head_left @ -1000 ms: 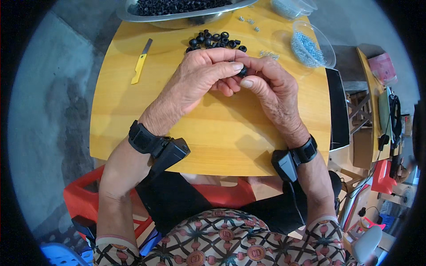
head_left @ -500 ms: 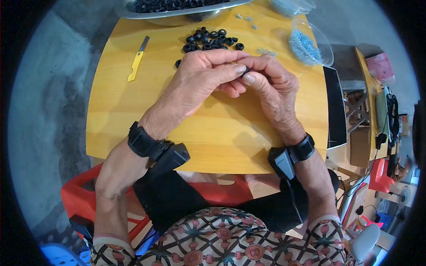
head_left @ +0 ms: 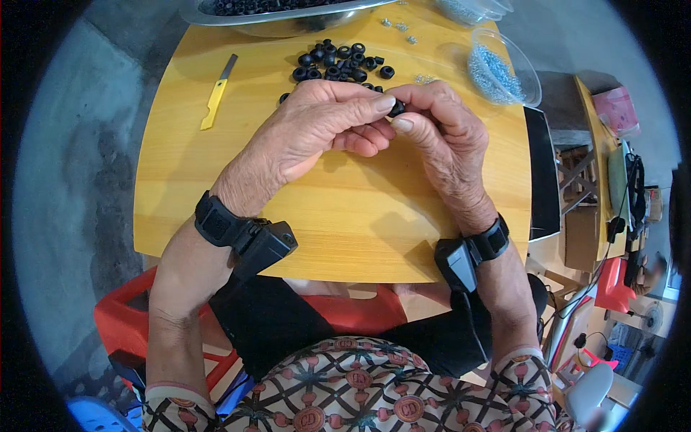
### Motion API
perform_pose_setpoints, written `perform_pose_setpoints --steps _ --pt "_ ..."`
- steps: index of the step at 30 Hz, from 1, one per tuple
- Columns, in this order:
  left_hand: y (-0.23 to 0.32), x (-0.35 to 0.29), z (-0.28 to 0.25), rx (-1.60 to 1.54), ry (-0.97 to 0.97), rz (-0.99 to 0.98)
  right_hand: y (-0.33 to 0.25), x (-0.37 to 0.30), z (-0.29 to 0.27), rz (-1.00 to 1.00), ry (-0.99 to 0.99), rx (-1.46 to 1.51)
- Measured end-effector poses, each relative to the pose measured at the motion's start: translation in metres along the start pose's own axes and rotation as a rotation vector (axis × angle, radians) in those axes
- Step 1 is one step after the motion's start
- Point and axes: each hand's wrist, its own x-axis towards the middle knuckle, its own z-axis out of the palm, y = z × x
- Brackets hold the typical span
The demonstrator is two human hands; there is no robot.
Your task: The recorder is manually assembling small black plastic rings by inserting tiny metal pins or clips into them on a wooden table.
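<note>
Over the middle of the table, my left hand [head_left: 320,119] and my right hand [head_left: 448,129] meet at a small black rubber ring [head_left: 396,108]. My right hand pinches the ring between thumb and index finger. The left thumb and index finger press on its left side, with the other left fingers curled underneath. Fingertips cover part of the ring. Just beyond my hands lies a loose pile of similar black rings [head_left: 332,65]. A few small shiny metal pieces [head_left: 423,79] lie beside it, partly behind my right hand.
A yellow-handled knife [head_left: 217,95] lies at the left. A metal basin [head_left: 288,17] full of black pieces stands at the far edge. Clear plastic tubs [head_left: 534,83] of small silvery pieces sit at the far right. The wooden table's near edge [head_left: 338,279] is close to my lap.
My left thumb has shifted up and slightly left, and the fingertips have parted a little, showing more of the black ring. The view has shifted slightly.
</note>
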Motion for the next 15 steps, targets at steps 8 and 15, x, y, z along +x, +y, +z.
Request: perform_pose_setpoints --steps 8,15 --pt "0.0043 -0.0041 0.0012 0.009 0.015 0.020 -0.0072 0.0015 -0.0018 -0.022 -0.036 -0.035" --pt "0.0079 -0.0050 0.0006 0.079 0.028 0.027 -0.0087 0.0009 0.0004 -0.001 -0.046 -0.003"
